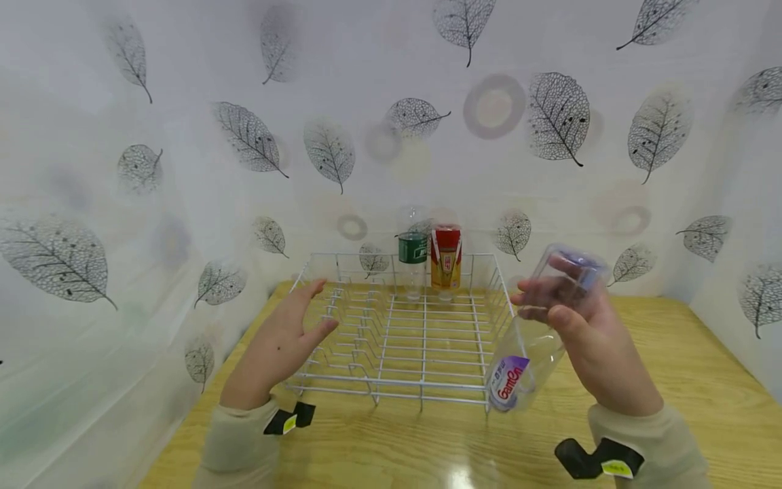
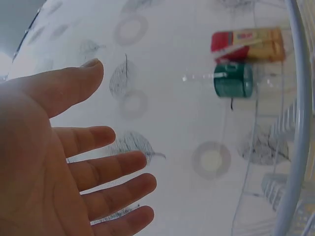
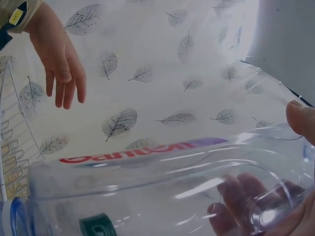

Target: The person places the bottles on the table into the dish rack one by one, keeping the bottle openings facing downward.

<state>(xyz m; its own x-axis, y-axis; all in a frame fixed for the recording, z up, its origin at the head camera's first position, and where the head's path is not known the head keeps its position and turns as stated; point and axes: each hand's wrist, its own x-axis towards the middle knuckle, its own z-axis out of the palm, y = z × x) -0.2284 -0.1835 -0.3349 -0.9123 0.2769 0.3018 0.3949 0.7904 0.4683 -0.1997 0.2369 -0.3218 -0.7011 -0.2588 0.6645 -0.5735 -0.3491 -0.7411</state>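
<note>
My right hand (image 1: 586, 319) grips a clear plastic bottle (image 1: 540, 346) with a purple and red Ganten label, near its base. The bottle tilts, its blue cap end (image 3: 18, 216) pointing down and left beside the front right corner of a white wire dish rack (image 1: 423, 384). Through the clear wall, fingers (image 3: 236, 194) show behind the bottle. My left hand (image 1: 284, 339) is held at the rack's left side, fingers spread and thumb apart, holding nothing. At the rack's back stand a clear bottle with a green label (image 1: 412, 248) and a red and yellow carton (image 1: 446, 258).
The rack sits on a light wooden table (image 1: 660, 360), its left part lined with upright wire prongs (image 1: 366, 326). A whitish curtain (image 1: 391, 75) printed with dark leaves hangs behind and at both sides.
</note>
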